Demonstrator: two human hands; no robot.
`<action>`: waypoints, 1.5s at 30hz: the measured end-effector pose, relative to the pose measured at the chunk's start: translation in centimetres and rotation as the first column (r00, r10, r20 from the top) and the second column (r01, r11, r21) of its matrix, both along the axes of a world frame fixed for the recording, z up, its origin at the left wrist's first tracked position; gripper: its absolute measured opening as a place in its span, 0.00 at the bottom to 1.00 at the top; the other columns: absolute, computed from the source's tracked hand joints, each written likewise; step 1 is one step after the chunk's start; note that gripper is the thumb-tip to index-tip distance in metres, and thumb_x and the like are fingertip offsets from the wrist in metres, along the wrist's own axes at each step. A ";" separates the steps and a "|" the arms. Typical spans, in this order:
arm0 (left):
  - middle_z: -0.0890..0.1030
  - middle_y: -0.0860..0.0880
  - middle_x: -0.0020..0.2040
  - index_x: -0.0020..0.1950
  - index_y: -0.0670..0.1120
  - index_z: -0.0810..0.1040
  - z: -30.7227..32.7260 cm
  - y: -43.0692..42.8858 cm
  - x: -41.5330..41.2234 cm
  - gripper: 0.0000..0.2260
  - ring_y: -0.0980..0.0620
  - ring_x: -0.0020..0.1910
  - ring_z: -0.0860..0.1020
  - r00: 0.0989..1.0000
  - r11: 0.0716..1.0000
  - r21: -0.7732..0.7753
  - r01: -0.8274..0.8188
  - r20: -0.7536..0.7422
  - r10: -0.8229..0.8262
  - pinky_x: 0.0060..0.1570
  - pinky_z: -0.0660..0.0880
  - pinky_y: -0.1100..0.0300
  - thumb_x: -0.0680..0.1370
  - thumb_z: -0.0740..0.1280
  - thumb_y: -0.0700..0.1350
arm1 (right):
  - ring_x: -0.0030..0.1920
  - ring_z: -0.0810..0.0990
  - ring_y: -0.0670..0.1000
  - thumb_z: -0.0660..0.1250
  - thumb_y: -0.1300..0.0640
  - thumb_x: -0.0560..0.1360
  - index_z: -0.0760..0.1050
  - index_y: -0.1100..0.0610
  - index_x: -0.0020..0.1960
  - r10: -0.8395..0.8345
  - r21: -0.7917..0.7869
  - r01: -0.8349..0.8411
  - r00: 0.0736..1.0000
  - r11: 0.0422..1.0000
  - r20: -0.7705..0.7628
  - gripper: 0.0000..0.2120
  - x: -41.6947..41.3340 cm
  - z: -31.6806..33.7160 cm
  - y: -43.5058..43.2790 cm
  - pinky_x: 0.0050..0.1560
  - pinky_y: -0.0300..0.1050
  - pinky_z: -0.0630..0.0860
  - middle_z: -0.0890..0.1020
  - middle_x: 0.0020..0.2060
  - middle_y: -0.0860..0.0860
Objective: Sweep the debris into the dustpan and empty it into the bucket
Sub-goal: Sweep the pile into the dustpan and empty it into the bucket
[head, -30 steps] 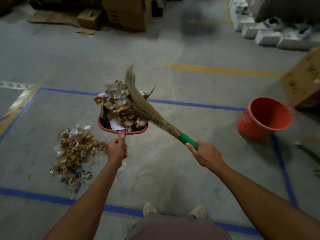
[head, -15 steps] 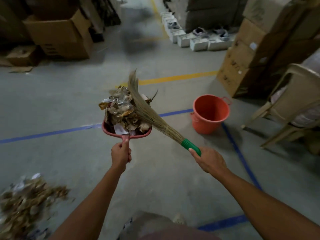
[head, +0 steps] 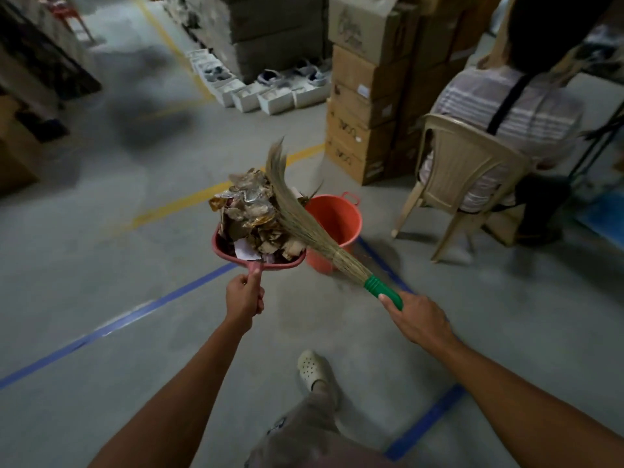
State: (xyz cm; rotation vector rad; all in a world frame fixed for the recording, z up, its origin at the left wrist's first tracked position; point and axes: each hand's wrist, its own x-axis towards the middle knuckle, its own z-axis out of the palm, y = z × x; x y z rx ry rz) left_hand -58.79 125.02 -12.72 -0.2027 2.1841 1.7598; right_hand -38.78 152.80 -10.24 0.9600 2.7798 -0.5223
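Note:
My left hand (head: 243, 298) grips the handle of a red dustpan (head: 225, 246), held up off the floor and piled high with brown and silvery debris (head: 254, 214). My right hand (head: 417, 317) grips the green handle of a straw broom (head: 310, 228), whose bristles lie across the heap and press on it from the right. Just behind the dustpan and broom, an orange bucket (head: 337, 219) stands on the floor, partly hidden by them. The pile left on the floor is out of view.
A person sits in a beige plastic chair (head: 462, 170) right of the bucket. Stacked cardboard boxes (head: 364, 106) stand behind it, with white shoe boxes (head: 266, 96) further back. Blue tape lines (head: 162, 304) and yellow lines (head: 189, 201) cross the concrete floor. My foot (head: 312, 368) is stepping forward.
I have turned right and walked towards the bucket, carrying the loaded dustpan with the broom on it. The floor pile has left the view and the bucket is now right behind the dustpan.

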 end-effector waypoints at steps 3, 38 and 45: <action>0.72 0.44 0.29 0.39 0.42 0.70 -1.3 4.1 -3.5 0.19 0.53 0.20 0.69 0.998 0.998 -0.023 0.057 0.006 -0.057 0.21 0.65 0.61 0.80 0.66 0.55 | 0.39 0.79 0.54 0.53 0.32 0.79 0.76 0.53 0.48 -0.063 -0.035 0.064 0.998 0.997 0.017 0.26 -2.2 -0.9 3.3 0.39 0.46 0.77 0.80 0.40 0.53; 0.78 0.40 0.33 0.50 0.35 0.77 -15.6 37.8 -33.8 0.21 0.46 0.24 0.76 0.883 0.814 -0.450 0.367 0.444 -0.153 0.26 0.74 0.57 0.82 0.60 0.53 | 0.36 0.76 0.50 0.54 0.34 0.80 0.77 0.56 0.53 -0.039 -0.090 0.077 0.930 0.993 0.365 0.27 -30.3 -14.2 34.0 0.33 0.41 0.68 0.79 0.39 0.51; 0.82 0.40 0.44 0.52 0.35 0.79 -15.1 40.2 -37.6 0.16 0.40 0.42 0.83 0.814 0.628 -0.546 0.554 0.511 -0.274 0.44 0.81 0.48 0.82 0.64 0.49 | 0.48 0.82 0.54 0.52 0.34 0.80 0.78 0.55 0.55 0.030 -0.003 -0.033 0.858 0.999 0.513 0.27 -34.8 -15.8 33.1 0.40 0.43 0.69 0.83 0.47 0.53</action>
